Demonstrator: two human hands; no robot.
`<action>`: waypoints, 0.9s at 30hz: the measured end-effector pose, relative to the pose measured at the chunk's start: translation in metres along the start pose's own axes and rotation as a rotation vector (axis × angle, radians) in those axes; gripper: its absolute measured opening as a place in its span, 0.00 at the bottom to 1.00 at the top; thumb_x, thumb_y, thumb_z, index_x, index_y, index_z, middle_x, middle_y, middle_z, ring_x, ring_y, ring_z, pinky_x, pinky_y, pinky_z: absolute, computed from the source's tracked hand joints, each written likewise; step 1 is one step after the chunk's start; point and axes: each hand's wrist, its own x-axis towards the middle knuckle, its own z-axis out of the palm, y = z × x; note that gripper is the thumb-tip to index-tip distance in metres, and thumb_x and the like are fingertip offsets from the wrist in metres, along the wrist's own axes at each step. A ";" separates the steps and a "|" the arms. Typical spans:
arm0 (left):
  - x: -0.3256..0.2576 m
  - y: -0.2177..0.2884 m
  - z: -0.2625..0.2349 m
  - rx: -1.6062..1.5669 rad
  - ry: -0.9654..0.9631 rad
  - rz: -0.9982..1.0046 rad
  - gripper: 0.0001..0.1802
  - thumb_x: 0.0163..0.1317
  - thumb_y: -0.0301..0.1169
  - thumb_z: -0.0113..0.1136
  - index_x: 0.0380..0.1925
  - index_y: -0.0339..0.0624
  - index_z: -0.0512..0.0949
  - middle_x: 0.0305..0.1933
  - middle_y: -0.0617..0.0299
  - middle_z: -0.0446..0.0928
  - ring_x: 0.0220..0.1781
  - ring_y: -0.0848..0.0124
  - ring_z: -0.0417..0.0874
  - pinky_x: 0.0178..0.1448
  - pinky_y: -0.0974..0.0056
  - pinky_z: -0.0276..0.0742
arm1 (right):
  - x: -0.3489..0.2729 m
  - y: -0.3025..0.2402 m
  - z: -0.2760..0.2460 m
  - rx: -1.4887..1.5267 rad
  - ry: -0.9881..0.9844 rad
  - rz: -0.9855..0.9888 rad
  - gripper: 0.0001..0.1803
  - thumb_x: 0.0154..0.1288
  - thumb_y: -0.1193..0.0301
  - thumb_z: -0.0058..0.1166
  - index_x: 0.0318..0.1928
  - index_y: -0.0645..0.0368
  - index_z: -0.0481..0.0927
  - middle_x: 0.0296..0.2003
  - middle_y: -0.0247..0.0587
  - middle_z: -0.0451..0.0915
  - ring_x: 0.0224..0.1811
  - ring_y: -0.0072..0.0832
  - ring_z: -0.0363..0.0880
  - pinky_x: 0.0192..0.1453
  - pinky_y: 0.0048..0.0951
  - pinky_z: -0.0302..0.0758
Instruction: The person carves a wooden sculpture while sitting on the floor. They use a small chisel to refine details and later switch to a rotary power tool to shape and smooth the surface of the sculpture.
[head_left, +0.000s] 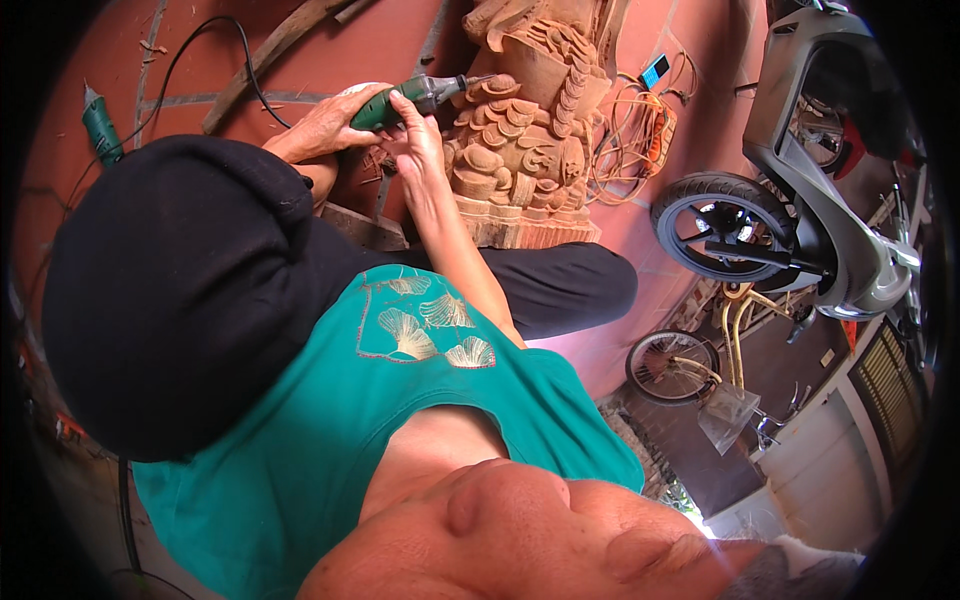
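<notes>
A green rotary tool [376,110] with a grey nose lies between my two hands, its thin bit pointing right at a carved wooden sculpture [535,130]. The bit's tip meets a rounded lump near the sculpture's left side; whether it touches cannot be told. My left hand [325,124] is wrapped round the tool's rear body. Closer to the nose, my right hand [416,145] grips it with thumb and fingers. Coin-like discs, round shapes and a braided strand cover the reddish-brown carving.
A second green tool [101,128] lies on the red tiles at left, near a black cord [245,50]. Wooden lengths [270,60] lie behind my hands. Right of the carving are a coiled orange cord [620,150], a small phone [654,71], a motorbike [800,200] and a bicycle [672,367].
</notes>
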 end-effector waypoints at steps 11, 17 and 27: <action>0.000 0.008 0.000 -0.030 0.043 0.078 0.39 0.51 0.34 0.71 0.64 0.38 0.67 0.63 0.45 0.73 0.65 0.48 0.74 0.67 0.51 0.71 | -0.004 0.005 -0.007 -0.030 -0.023 -0.068 0.20 0.59 0.74 0.70 0.48 0.54 0.74 0.44 0.38 0.80 0.46 0.35 0.80 0.47 0.53 0.81; -0.002 0.010 -0.002 -0.068 0.008 0.060 0.37 0.52 0.33 0.71 0.62 0.38 0.68 0.62 0.45 0.73 0.64 0.48 0.75 0.66 0.51 0.72 | -0.010 0.007 -0.004 0.026 -0.004 -0.053 0.23 0.59 0.76 0.69 0.51 0.58 0.72 0.45 0.41 0.80 0.46 0.36 0.82 0.48 0.46 0.83; -0.002 0.002 0.000 -0.018 0.051 0.109 0.38 0.53 0.34 0.71 0.64 0.38 0.67 0.62 0.45 0.73 0.65 0.49 0.74 0.68 0.53 0.71 | -0.002 0.011 -0.006 -0.032 0.012 -0.072 0.19 0.59 0.73 0.70 0.47 0.54 0.76 0.43 0.38 0.80 0.46 0.37 0.81 0.50 0.55 0.81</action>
